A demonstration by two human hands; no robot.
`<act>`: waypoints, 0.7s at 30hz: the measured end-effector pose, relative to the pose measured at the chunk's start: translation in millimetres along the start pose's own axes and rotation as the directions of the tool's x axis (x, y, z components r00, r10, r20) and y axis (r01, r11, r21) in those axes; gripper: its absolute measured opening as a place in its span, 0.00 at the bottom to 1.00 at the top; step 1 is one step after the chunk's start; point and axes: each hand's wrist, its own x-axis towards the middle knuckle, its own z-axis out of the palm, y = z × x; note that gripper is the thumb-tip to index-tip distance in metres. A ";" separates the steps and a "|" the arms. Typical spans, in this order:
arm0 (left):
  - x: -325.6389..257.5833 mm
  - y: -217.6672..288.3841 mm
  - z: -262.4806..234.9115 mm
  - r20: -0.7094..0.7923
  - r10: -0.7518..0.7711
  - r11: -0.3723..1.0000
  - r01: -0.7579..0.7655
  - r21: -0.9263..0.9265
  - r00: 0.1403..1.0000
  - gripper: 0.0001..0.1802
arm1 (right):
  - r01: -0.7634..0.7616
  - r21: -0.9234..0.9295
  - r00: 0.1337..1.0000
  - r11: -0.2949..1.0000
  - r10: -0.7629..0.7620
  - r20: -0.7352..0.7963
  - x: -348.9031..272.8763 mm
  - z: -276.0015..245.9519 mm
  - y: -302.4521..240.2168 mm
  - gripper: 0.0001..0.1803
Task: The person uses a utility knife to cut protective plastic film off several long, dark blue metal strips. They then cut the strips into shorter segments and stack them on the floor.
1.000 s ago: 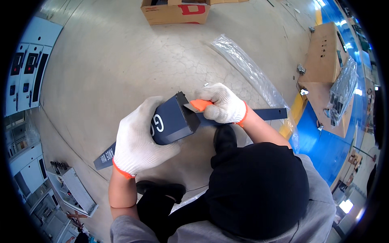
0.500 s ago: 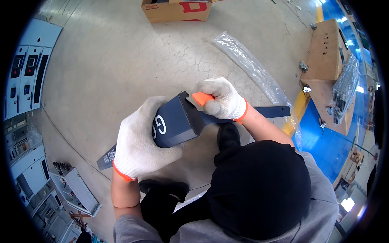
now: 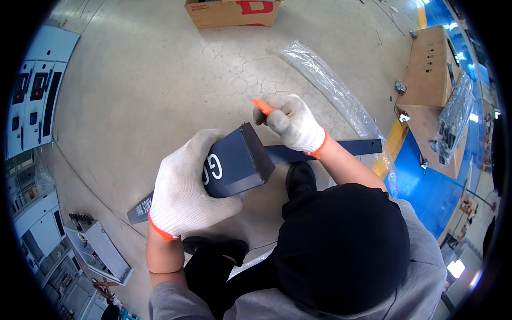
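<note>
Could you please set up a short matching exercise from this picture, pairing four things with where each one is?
Things:
1. left hand
2. right hand
3. cardboard box
4. clear plastic bag

Places:
a. lying flat on the concrete floor
b. gripping the dark blue box
c. at the top edge of the picture
d. raised, holding an orange tool

Pairs: 1-b, 2-d, 3-c, 4-a

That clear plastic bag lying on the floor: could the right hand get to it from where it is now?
Probably yes. The right hand is in the air above the dark blue box, the plastic bag lies just beyond, nothing between. But it grips an orange tool.
</note>
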 end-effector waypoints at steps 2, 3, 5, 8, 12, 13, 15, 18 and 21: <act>2.2 -4.5 2.9 -0.036 0.034 0.999 -0.034 0.022 0.999 0.36 | 0.019 -0.005 0.999 1.000 -0.019 0.037 -1.0 -8.2 -0.1 0.39; 4.0 -6.3 4.7 -0.054 0.052 0.998 -0.050 0.032 0.997 0.35 | 0.033 -0.007 0.999 0.999 -0.032 0.035 -1.5 -9.0 -2.1 0.49; 9.7 1.3 9.4 -0.091 0.010 0.992 0.001 0.124 0.996 0.32 | 0.027 -0.003 0.998 1.000 -0.027 0.053 -1.9 -16.8 -6.4 0.49; 19.7 0.0 16.6 -0.111 -0.045 0.965 0.072 0.253 0.993 0.33 | 0.012 -0.018 0.994 1.000 -0.010 0.109 -4.5 -26.6 -15.7 0.39; 32.2 -14.9 32.7 -0.075 -0.045 0.972 0.061 0.227 0.996 0.32 | -0.047 -0.042 0.986 0.998 0.054 0.161 -11.9 -23.4 -17.4 0.21; 33.3 -16.4 36.7 -0.039 -0.073 0.976 0.079 0.202 0.997 0.31 | -0.065 -0.045 0.985 0.997 0.071 0.160 -14.8 -20.3 -18.4 0.23; 37.2 -20.5 44.3 0.043 -0.115 0.986 0.109 0.124 0.992 0.28 | -0.091 -0.073 0.973 0.993 0.105 0.208 -17.1 -20.8 -16.0 0.24; 43.2 -31.4 56.2 0.189 -0.145 0.989 0.146 0.009 0.971 0.22 | -0.116 -0.165 0.958 0.979 0.155 0.242 -24.0 -30.0 -6.1 0.23; 53.9 -37.4 63.7 0.335 -0.172 0.981 0.191 -0.024 0.926 0.18 | -0.173 -0.125 0.968 0.977 0.192 0.161 -35.3 -36.6 0.5 0.20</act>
